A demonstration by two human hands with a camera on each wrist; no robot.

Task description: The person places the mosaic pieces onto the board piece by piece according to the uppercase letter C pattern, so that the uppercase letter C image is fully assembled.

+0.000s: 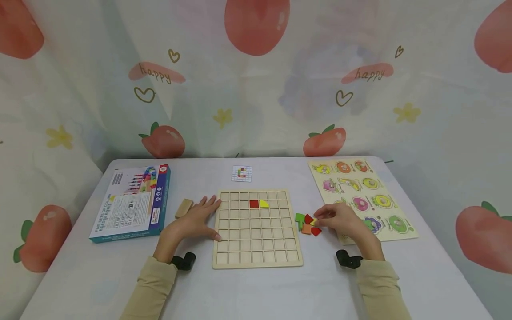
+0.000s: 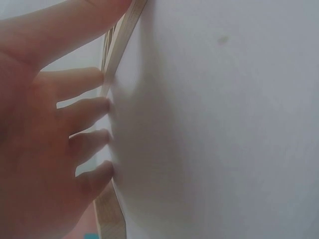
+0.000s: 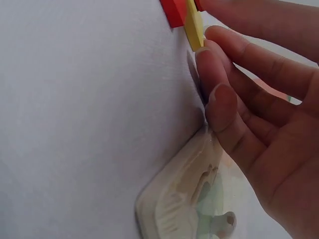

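A wooden grid board [image 1: 258, 268] lies at the table's middle. In its upper part sit a red square tile [image 1: 254, 204] and a yellow tile [image 1: 264, 203], side by side. My left hand [image 1: 194, 221] rests along the board's left edge, fingers spread, with thumb and fingertips against the rim. To the right of the board, my right hand [image 1: 343, 218] pinches a yellow tile [image 3: 193, 27] at a small group of loose tiles. Green [image 1: 299, 218], orange [image 1: 306, 229] and red tiles [image 1: 316, 231] lie there. Part of the yellow tile is hidden by the fingers.
Behind the board lies a small pattern card [image 1: 242, 174]. A wooden block [image 1: 184, 208] is beside my left hand, and a boxed bead set [image 1: 130, 202] lies farther left. A fruit-picture board [image 1: 362, 200] is at the right, partly beneath my right hand.
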